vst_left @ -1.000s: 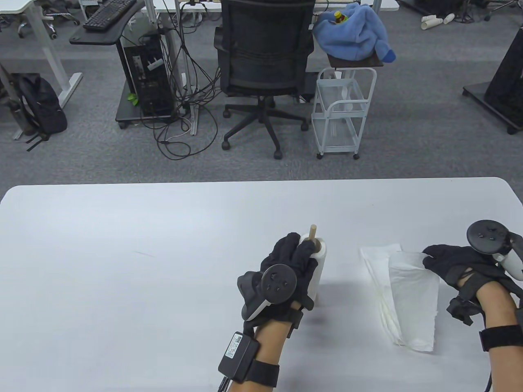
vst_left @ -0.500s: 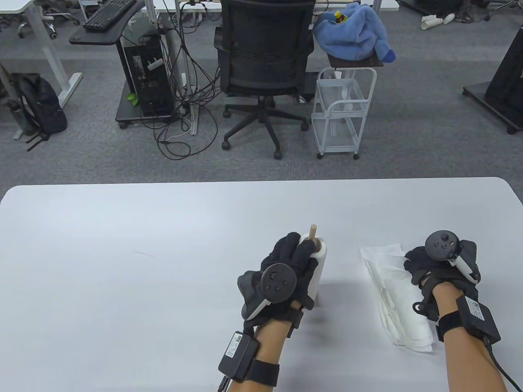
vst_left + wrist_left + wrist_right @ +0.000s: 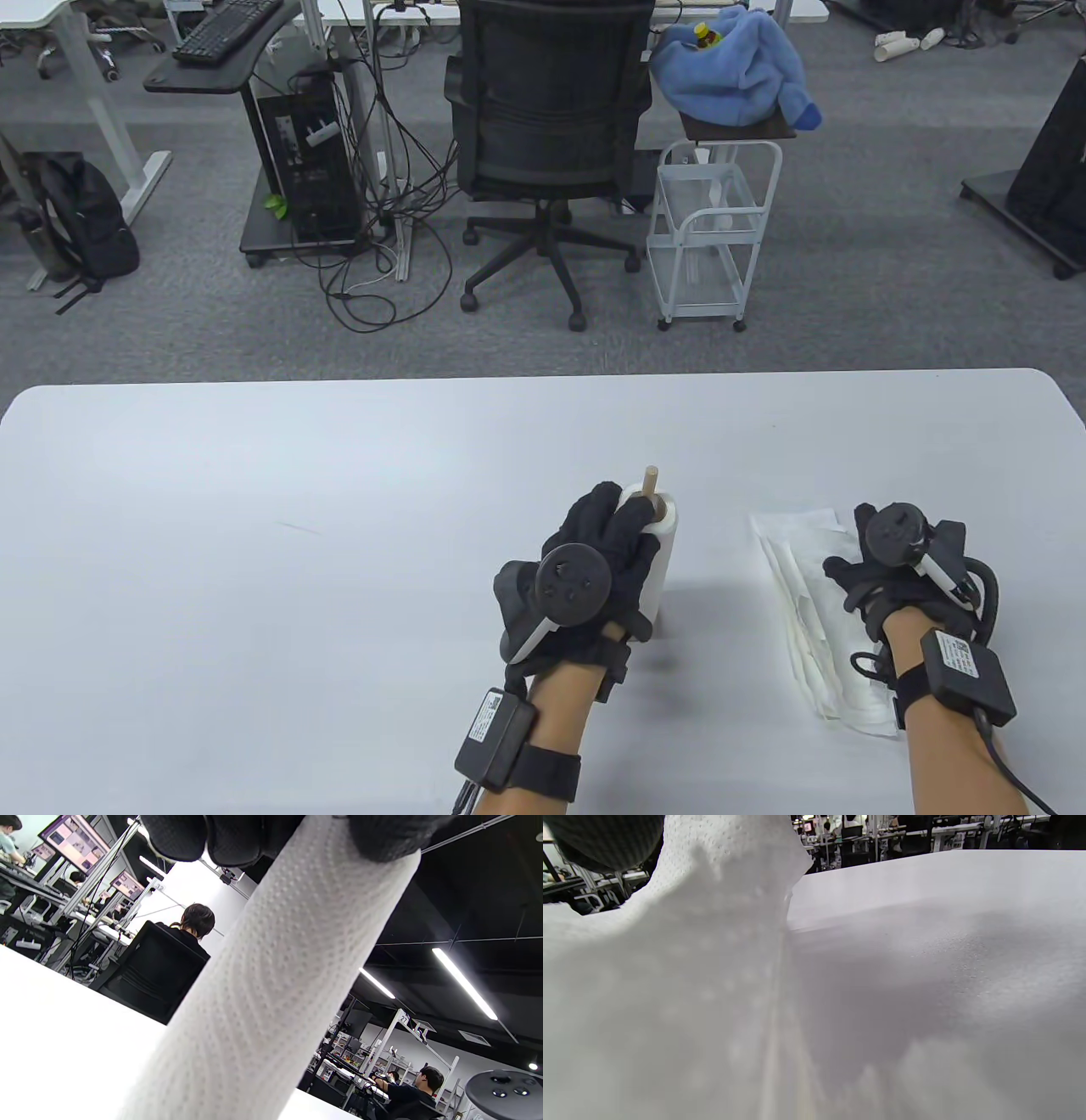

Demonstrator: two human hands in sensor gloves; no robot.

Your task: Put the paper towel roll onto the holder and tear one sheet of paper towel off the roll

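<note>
Your right hand point(image 3: 891, 573) has swung back over the torn sheet point(image 3: 806, 620), grip unclear, so tearing looks done; left hand point(image 3: 594, 569) still grasps the roll point(image 3: 666, 543) on the holder point(image 3: 651, 481).

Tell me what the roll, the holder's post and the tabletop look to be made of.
Paper towel roll: soft white embossed paper, dotted texture.
Holder post: apparently bare light wood, a tan matte dowel.
Table: smooth white matte surface, perhaps laminate; unclear.

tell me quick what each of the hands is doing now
Left hand: fingers curled round the top of the paper towel roll.
Right hand: on the torn sheets; grip cannot be told.
</note>
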